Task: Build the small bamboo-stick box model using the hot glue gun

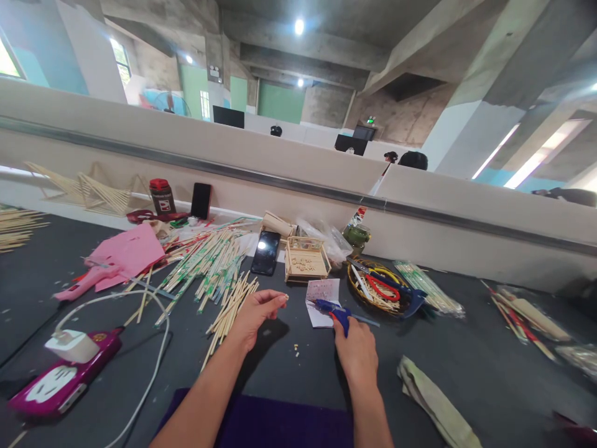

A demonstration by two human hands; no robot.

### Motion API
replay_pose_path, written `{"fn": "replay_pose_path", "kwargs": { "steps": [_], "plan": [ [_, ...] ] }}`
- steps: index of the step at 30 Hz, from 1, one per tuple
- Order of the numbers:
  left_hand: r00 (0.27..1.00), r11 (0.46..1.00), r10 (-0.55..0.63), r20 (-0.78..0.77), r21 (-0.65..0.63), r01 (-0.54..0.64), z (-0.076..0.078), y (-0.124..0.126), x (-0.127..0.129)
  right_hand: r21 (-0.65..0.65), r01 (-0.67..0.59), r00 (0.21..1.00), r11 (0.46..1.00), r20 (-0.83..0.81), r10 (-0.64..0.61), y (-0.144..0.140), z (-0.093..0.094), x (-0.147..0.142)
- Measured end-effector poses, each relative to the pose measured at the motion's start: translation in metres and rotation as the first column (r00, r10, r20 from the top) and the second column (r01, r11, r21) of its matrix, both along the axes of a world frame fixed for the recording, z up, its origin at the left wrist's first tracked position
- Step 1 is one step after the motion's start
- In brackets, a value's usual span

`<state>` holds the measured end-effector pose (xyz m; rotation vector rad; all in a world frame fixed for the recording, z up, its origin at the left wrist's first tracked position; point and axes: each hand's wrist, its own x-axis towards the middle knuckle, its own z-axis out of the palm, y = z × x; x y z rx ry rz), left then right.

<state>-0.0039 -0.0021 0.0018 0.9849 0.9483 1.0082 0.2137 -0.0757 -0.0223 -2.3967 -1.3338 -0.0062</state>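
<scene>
My right hand (357, 351) grips a blue glue gun (333, 309) whose nozzle lies over a small white paper (321, 294) on the dark table. My left hand (259, 313) is raised just left of it, thumb and forefinger pinched on a tiny pale piece (285, 298). A small box built of sticks (305, 259) stands behind the paper. A pile of bamboo sticks (209, 264) lies to the left of my left hand.
A black phone (265, 252) lies by the stick box. A round basket (382, 287) with scissors and red items sits right. Pink paper (125, 252), a pink glue gun (79, 286), a charger with white cable (74, 344) lie left. Folded cloth (433, 398) near right.
</scene>
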Motion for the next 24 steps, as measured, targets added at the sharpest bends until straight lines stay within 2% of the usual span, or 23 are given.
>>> {"fn": "replay_pose_path", "kwargs": {
  "steps": [2, 4, 7, 10, 14, 19, 24],
  "plan": [
    [1.000, 1.000, 0.000, -0.009, -0.001, 0.000, 0.000, 0.000, 0.000, 0.063, -0.026, 0.996, 0.998, 0.084, 0.021, -0.001, 0.004, -0.005],
    [1.000, 1.000, 0.000, -0.013, -0.001, 0.000, 0.000, 0.000, 0.000, 0.102, -0.128, 0.992, 0.987, 0.023, 0.127, -0.002, 0.008, -0.014],
    [1.000, 1.000, -0.002, -0.008, 0.005, 0.002, -0.001, 0.000, 0.001, 0.040, -0.356, 0.922, 0.934, -0.151, 0.358, -0.004, 0.009, -0.032],
    [1.000, 1.000, -0.004, -0.007, 0.013, 0.004, -0.002, -0.001, 0.000, -0.043, -0.490, 0.865, 0.870, -0.149, 0.480, -0.006, 0.007, -0.049],
    [1.000, 1.000, -0.009, -0.007, 0.011, 0.009, -0.001, -0.001, 0.001, -0.107, -0.490, 0.872, 0.865, -0.067, 0.486, -0.008, 0.003, -0.060],
    [1.000, 0.999, -0.023, -0.008, 0.030, 0.023, 0.000, -0.002, 0.001, -0.157, -0.482, 0.876, 0.862, -0.059, 0.479, -0.009, 0.001, -0.064],
    [0.999, 0.998, -0.044, -0.015, 0.043, 0.045, 0.000, -0.002, 0.001, -0.077, -0.481, 0.872, 0.873, -0.143, 0.468, -0.006, 0.001, -0.065]
  ]
}}
